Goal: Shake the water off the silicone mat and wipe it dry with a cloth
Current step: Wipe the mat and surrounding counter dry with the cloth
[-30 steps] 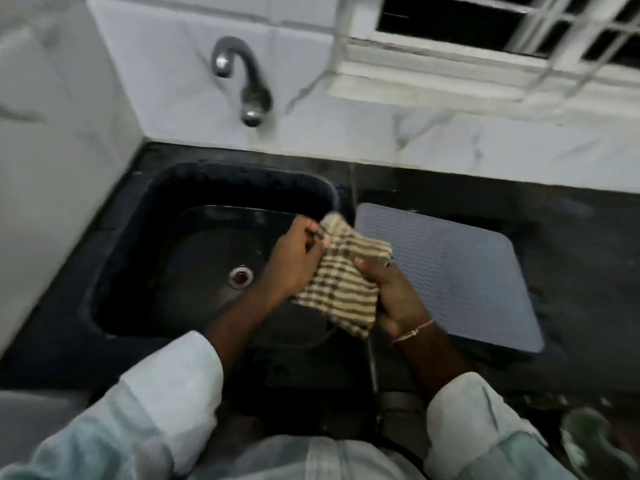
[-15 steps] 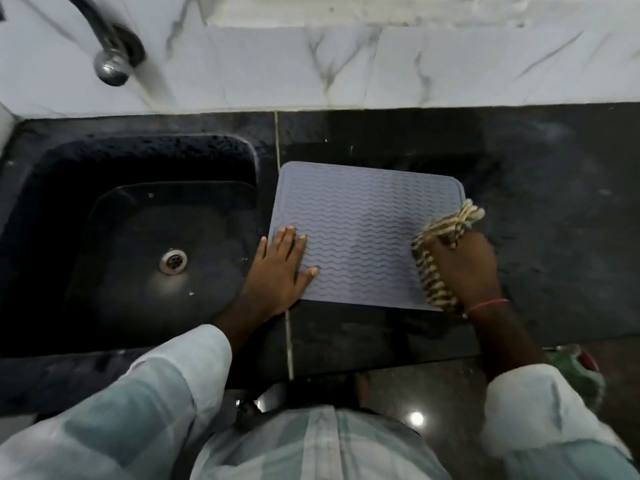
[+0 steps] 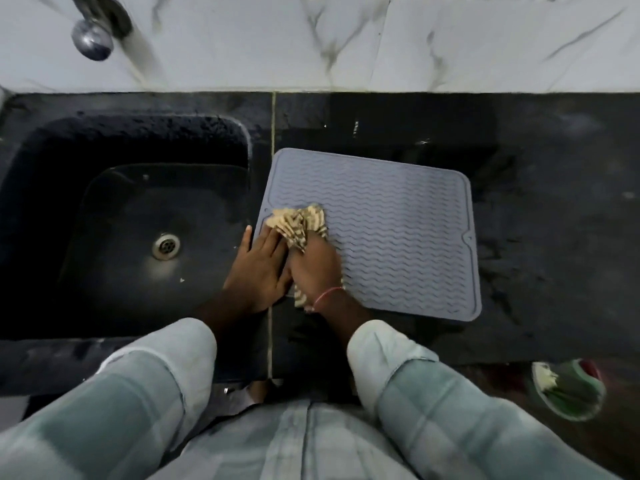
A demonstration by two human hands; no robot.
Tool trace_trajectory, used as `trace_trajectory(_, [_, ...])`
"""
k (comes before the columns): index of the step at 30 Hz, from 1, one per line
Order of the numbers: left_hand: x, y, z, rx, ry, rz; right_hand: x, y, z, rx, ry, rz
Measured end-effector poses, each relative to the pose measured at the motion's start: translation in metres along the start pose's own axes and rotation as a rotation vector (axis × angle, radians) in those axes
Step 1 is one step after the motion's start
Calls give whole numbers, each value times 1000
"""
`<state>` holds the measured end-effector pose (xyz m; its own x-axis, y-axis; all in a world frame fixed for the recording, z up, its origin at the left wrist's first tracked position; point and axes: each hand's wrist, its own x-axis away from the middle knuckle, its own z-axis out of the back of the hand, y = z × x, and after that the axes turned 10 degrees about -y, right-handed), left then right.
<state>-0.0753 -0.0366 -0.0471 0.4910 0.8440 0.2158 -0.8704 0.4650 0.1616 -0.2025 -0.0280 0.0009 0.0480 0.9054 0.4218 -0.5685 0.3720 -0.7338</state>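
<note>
Centrally, one silicone mat: grey, rounded corners, wavy ridges across its face, lying flat on the black stone counter just right of the sink, turned a little askew to the counter's edge. One cloth: beige with dark stripes, crumpled into a bunch, resting on the left part of the mat, with a tail showing under the wrist at the mat's near edge. Right hand: fingers curled round the bunched cloth, bearing it down on the mat; a red thread circles the wrist. Left hand: flat, fingers straight and close together, pressed on the mat's near-left corner, its outer edge over the counter strip beside the sink; it touches the right hand side by side. Sink: black, deep, with a metal drain in its floor. One chrome tap above the sink's far side, blurred. Wall: white marble-veined tiles behind the counter. Sleeves: pale, cuffs turned back on both forearms. One green rounded item on the floor at lower right, too blurred to identify.
</note>
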Motion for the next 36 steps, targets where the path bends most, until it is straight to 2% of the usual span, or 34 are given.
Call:
trace_trajectory(2, [1,3,0,36,17,42,7,8,16,-216,-36,91])
trace_trajectory(4, [3,12,5,184,108,70,18,23,40,-427,-37,116])
trace_trajectory(7, [10,32,20,656,371,83,43,45,79,-524,155,51])
trace_trajectory(9, [10,43,28,821,386,30,62,53,101,-532,299,6])
trace_trajectory(11, [3,42,27,634,288,-82,75,53,118,-454,399,-15])
trace_trajectory(13, [-5,30,17,354,154,-181,77,58,124,-207,439,-41])
trace_trajectory(15, [-9,13,8,179,31,-206,71,64,113,121,412,-99])
trace_trajectory(16, [-9,4,2,109,-11,-201,68,65,101,207,369,-129])
trace_trajectory(20, [-2,-9,-9,-20,-31,-213,60,42,33,386,366,-177])
trace_trajectory(23, [-2,-6,-8,-1,-21,-219,54,12,-1,372,338,-181])
trace_trajectory(26, [-4,-8,-9,8,-25,-231,50,10,-2,140,332,-91])
trace_trajectory(29, [-4,-10,-8,21,-64,-234,59,32,37,-89,345,-69])
trace_trajectory(32, [-3,-20,-2,43,-52,-232,81,62,88,-38,549,-208])
trace_trajectory(34, [-1,-28,2,40,-54,-209,89,75,107,-38,688,-205])
trace_trajectory(36, [2,-34,3,43,-110,-170,85,72,104,40,717,-161])
